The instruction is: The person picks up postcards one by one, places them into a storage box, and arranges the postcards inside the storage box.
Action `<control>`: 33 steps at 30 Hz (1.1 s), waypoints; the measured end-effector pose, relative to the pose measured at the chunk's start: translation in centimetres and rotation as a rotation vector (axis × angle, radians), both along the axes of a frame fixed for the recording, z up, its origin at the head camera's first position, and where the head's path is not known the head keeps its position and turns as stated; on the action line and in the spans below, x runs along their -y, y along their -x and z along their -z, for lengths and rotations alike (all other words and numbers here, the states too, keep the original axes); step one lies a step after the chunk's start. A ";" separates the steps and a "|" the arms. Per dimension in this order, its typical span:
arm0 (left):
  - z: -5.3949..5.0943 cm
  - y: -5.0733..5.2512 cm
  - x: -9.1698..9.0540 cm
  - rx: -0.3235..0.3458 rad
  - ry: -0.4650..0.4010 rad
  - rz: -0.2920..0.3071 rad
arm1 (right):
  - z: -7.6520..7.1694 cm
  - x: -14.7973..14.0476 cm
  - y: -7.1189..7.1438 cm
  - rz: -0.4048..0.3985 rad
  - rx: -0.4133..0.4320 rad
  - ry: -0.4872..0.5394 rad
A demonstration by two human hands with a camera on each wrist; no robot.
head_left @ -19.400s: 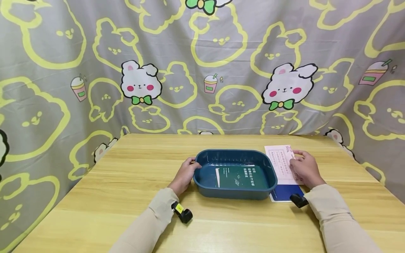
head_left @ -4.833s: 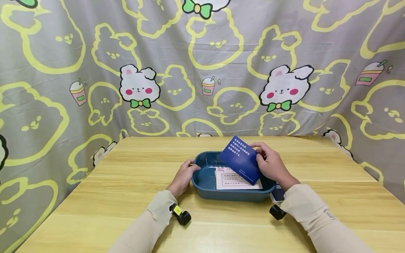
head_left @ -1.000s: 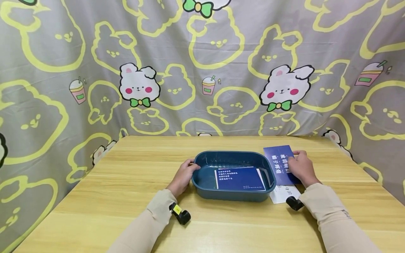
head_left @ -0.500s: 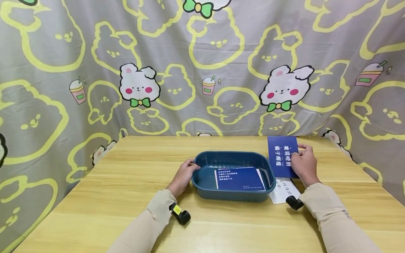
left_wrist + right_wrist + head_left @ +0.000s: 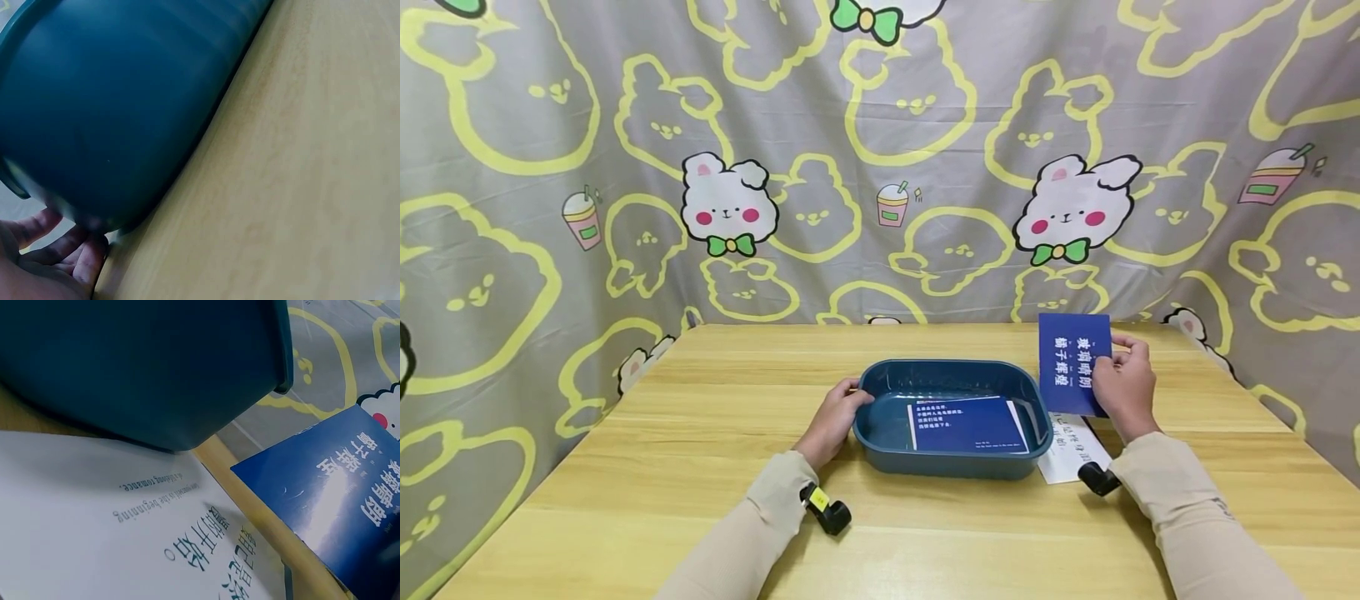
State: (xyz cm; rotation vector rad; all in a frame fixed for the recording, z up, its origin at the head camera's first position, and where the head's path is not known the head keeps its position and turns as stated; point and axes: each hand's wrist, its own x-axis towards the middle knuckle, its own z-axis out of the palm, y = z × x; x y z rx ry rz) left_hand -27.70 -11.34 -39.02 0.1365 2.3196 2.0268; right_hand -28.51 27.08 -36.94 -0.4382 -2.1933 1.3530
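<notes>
A dark teal plastic basin (image 5: 951, 465) stands on the table, its wall (image 5: 119, 100) filling much of the left wrist view. My left hand (image 5: 833, 421) holds its left end, thumb over the rim and fingers (image 5: 92, 259) against the outside. Inside lies a stack of cards, a blue card (image 5: 970, 425) with white writing on top. To the basin's right, my right hand (image 5: 1126, 387) pinches another blue card (image 5: 1067, 367) by its right edge, raised and tilted up. Below that card a white card (image 5: 1071, 467) with dark writing (image 5: 206, 544) lies on the table, partly covered.
The wooden table (image 5: 700, 492) runs back to a grey curtain (image 5: 820, 275) printed with yellow outlines and white rabbits. A dark edge shows under the white card in the right wrist view. Small black cameras (image 5: 831, 512) are strapped at both wrists.
Over the last second the right hand has lifted the blue card up and away from the white card, showing more of it. Earlier, several cards went into the basin. The left hand stayed put.
</notes>
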 end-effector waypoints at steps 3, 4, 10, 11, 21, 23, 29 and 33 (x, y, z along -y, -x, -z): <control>0.0 0.0 0.0 0.000 -0.002 0.001 | -0.2 0.1 -0.1 0.009 -0.018 0.016; 0.0 0.0 0.0 0.000 -0.003 0.001 | -0.2 0.1 -0.1 0.012 -0.023 0.017; -0.1 -0.1 0.0 0.000 -0.005 0.004 | -0.6 0.3 -0.3 0.020 -0.056 0.020; -0.1 -0.1 0.0 0.000 -0.004 0.005 | -0.6 0.3 -0.3 0.019 -0.061 0.023; -0.1 -0.2 0.0 0.008 -0.002 0.006 | -1.7 0.4 -0.6 0.023 -0.112 0.053; -0.2 -0.2 0.0 0.005 -0.007 0.004 | -1.9 0.6 -0.7 0.034 -0.137 0.057; -0.5 -0.2 0.0 -0.002 -0.014 0.002 | -2.5 1.2 -0.8 0.044 -0.203 0.060; -0.5 -0.2 0.0 -0.004 -0.013 0.005 | -2.6 1.4 -0.9 0.043 -0.236 0.062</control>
